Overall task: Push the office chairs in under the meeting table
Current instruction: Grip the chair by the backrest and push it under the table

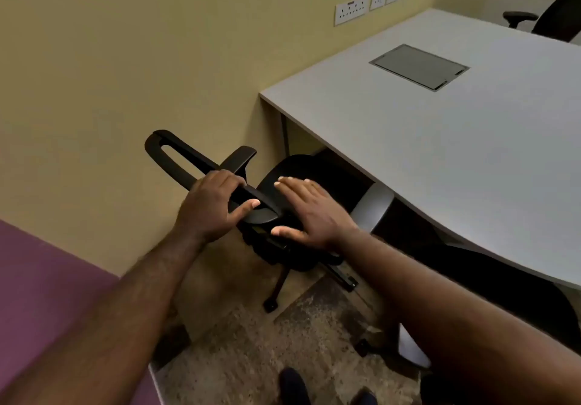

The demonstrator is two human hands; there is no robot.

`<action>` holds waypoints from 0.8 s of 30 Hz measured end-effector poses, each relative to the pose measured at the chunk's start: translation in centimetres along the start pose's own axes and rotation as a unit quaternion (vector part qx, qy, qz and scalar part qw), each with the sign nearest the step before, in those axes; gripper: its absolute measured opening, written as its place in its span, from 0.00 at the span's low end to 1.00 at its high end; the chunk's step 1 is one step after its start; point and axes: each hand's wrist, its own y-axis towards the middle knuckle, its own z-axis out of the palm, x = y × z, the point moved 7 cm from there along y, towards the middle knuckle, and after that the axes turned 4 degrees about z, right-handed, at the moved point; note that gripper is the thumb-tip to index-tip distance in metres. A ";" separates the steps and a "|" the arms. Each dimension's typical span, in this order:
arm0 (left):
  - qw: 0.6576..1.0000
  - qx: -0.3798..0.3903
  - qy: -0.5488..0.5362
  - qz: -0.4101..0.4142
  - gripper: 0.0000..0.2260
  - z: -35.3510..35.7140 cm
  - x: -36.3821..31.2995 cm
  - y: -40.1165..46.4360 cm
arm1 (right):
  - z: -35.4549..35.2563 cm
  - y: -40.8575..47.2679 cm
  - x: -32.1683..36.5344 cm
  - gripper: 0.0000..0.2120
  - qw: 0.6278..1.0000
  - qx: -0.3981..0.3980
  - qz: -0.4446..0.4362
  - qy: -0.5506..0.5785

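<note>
Gripping the chair (301, 178) back, left hand (210, 203) closed; right hand (311, 212) flat, fingers spread; table (440, 140) at two o'clock.

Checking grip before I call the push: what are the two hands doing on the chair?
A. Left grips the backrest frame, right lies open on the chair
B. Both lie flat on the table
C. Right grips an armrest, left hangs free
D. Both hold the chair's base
A: the left hand is wrapped around the backrest frame of the chair, while the right hand lies flat and open on it.
</note>
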 end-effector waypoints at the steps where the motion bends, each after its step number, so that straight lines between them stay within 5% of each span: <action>1: 1.000 -0.005 0.003 -0.001 0.23 -0.1 0.5 -0.3 | 0.8 0.1 0.9 0.43 1.000 0.022 -0.016 0.014; 11: 1.000 0.020 -0.013 -0.015 0.19 2.0 5.9 -1.7 | 4.4 2.7 4.4 0.27 0.999 0.035 0.012 0.013; 24: 0.999 0.020 -0.025 -0.028 0.17 1.9 11.2 -1.0 | 7.0 6.0 7.5 0.29 0.998 0.055 0.022 0.033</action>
